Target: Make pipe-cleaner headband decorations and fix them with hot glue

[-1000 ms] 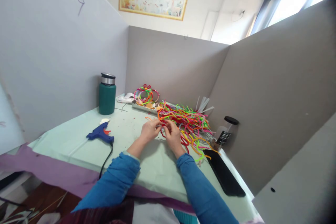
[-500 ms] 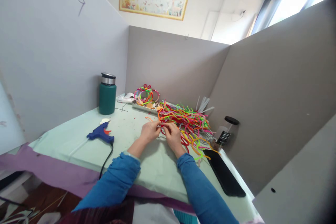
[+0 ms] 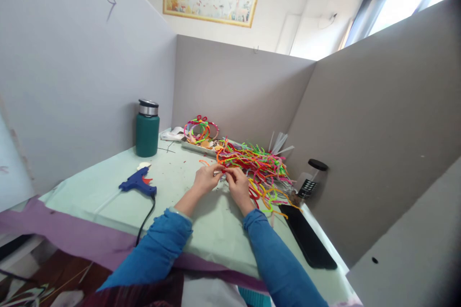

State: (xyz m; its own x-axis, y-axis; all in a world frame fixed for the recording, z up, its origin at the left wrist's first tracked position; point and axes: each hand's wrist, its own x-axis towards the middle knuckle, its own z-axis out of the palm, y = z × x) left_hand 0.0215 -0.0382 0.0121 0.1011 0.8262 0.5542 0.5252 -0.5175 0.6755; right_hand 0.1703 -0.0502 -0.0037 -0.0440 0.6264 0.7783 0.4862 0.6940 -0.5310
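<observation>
My left hand and my right hand meet over the middle of the table, fingertips pinched close together. Between them is a small piece of red pipe cleaner, mostly covered by the fingers. Just beyond the hands lies a big tangled heap of colourful pipe cleaners, in red, orange, green, pink and yellow. Loose yellow and red strands trail from the heap beside my right wrist. Left of my left hand, a blue glue gun rests on its side with a glue stick in its back end.
A green bottle stands at the back left. Behind the hands, a metal tray bears pipe-cleaner hoops and small pieces. To the right are a black-lidded jar, white sticks and a black flat object. Grey partitions enclose the table.
The fingers have shifted slightly at the red pipe cleaner, and more red shows between the fingertips. Everything else stays in place.
</observation>
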